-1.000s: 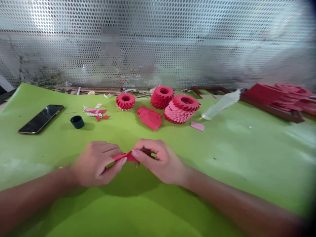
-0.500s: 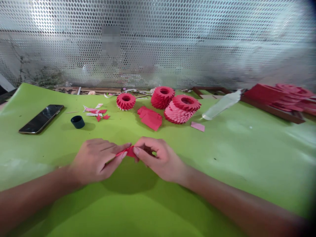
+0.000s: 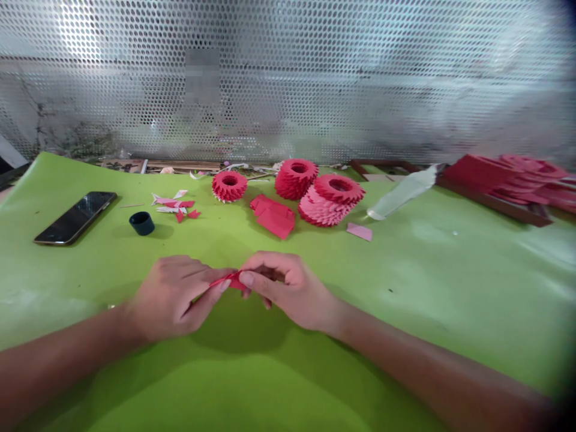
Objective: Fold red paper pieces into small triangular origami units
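Observation:
A small folded piece of red paper [image 3: 234, 282] is pinched between my two hands above the green tabletop. My left hand [image 3: 177, 295] grips its left end between thumb and fingers. On its right end, the thumb and index finger of my right hand [image 3: 288, 291] press together, with the other fingers curled below. Beyond the hands lies a stack of red paper pieces [image 3: 274, 217]. Behind it stand a small red folded-paper ring [image 3: 229, 186], a taller red ring [image 3: 297, 178] and a red-and-pink ring [image 3: 332, 200].
A phone [image 3: 75, 218], a dark round cap [image 3: 142, 223] and folded paper bits [image 3: 176, 206] lie at left. A pink paper slip [image 3: 359, 231], a clear glue bottle [image 3: 402, 193] and a brown tray [image 3: 508, 204] of red paper lie right. A perforated metal panel [image 3: 288, 78] rises behind.
The fingers of my right hand have shifted slightly left along the red paper, with the index finger now over its upper edge. My left hand keeps its grip.

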The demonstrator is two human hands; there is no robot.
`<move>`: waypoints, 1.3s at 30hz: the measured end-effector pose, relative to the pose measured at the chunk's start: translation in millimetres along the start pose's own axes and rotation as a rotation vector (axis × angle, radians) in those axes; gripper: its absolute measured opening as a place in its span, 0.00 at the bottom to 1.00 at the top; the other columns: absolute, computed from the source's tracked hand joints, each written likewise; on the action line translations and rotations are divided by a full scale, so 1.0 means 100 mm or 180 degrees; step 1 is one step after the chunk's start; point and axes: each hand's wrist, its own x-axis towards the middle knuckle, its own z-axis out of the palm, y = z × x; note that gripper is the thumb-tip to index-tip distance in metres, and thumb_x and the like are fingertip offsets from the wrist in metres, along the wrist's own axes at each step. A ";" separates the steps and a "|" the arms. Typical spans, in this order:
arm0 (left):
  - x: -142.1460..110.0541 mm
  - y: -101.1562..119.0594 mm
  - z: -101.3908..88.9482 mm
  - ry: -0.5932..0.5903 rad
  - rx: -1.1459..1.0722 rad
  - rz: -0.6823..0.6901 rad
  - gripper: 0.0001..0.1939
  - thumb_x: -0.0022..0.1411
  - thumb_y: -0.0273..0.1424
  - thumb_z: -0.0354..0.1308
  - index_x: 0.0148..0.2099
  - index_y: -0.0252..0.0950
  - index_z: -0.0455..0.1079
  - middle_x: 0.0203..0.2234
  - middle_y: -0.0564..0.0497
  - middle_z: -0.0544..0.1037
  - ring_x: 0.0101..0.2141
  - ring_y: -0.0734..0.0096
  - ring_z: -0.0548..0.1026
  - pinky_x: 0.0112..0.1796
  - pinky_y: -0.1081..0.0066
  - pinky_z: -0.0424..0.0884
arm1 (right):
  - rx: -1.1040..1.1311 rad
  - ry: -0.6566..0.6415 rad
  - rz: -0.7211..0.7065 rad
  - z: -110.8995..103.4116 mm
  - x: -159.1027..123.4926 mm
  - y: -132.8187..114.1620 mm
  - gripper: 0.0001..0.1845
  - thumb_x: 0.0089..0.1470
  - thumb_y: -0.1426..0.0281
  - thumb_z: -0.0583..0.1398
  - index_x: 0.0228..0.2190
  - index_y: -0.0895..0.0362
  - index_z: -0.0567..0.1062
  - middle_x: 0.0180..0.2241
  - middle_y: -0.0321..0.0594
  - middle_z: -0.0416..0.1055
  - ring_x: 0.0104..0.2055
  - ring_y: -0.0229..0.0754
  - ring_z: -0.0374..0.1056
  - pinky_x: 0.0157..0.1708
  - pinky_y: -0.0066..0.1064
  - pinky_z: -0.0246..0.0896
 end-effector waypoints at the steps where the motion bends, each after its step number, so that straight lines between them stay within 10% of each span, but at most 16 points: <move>1: 0.01 0.00 0.00 -0.0004 -0.0005 0.0021 0.13 0.72 0.26 0.50 0.40 0.33 0.76 0.21 0.52 0.81 0.17 0.73 0.72 0.21 0.72 0.64 | -0.0025 0.0029 -0.0004 0.01 0.00 -0.01 0.18 0.57 0.55 0.65 0.34 0.59 0.78 0.26 0.36 0.73 0.20 0.31 0.59 0.17 0.24 0.50; 9: 0.04 -0.01 -0.06 0.0218 0.0050 0.0282 0.11 0.72 0.25 0.52 0.50 0.38 0.74 0.28 0.54 0.84 0.21 0.76 0.77 0.22 0.76 0.67 | -0.0101 0.0210 0.0012 0.02 0.01 -0.06 0.21 0.57 0.53 0.64 0.29 0.60 0.76 0.23 0.36 0.72 0.19 0.31 0.56 0.17 0.25 0.46; 18: 0.04 -0.08 -0.07 0.0216 -0.0154 0.0377 0.07 0.70 0.26 0.58 0.41 0.39 0.77 0.30 0.54 0.84 0.26 0.76 0.80 0.26 0.76 0.68 | 0.0498 -0.0116 0.0131 -0.03 0.06 0.00 0.21 0.55 0.52 0.65 0.32 0.59 0.76 0.26 0.36 0.75 0.25 0.33 0.66 0.23 0.25 0.60; 25: 0.04 -0.09 -0.05 -0.0021 -0.0285 0.0342 0.08 0.68 0.24 0.57 0.40 0.39 0.77 0.32 0.52 0.84 0.28 0.75 0.80 0.28 0.76 0.71 | -0.0459 0.0082 0.0222 -0.03 0.02 -0.02 0.18 0.57 0.56 0.65 0.31 0.59 0.77 0.26 0.36 0.74 0.23 0.33 0.61 0.21 0.25 0.53; 30: 0.05 -0.04 -0.06 -0.0021 -0.1304 -0.0591 0.15 0.64 0.21 0.53 0.51 0.35 0.72 0.30 0.51 0.83 0.24 0.76 0.76 0.24 0.77 0.72 | -0.0586 0.0346 0.0040 0.01 0.01 -0.05 0.19 0.61 0.55 0.60 0.30 0.58 0.76 0.25 0.37 0.73 0.22 0.33 0.59 0.20 0.26 0.51; 39: 0.03 0.07 0.02 -0.0840 -0.1685 -0.1918 0.19 0.72 0.38 0.50 0.33 0.34 0.73 0.19 0.54 0.72 0.16 0.77 0.64 0.14 0.77 0.54 | -0.0616 0.0441 -0.0055 0.06 0.01 -0.03 0.16 0.63 0.58 0.59 0.31 0.58 0.75 0.25 0.35 0.71 0.21 0.32 0.59 0.19 0.25 0.52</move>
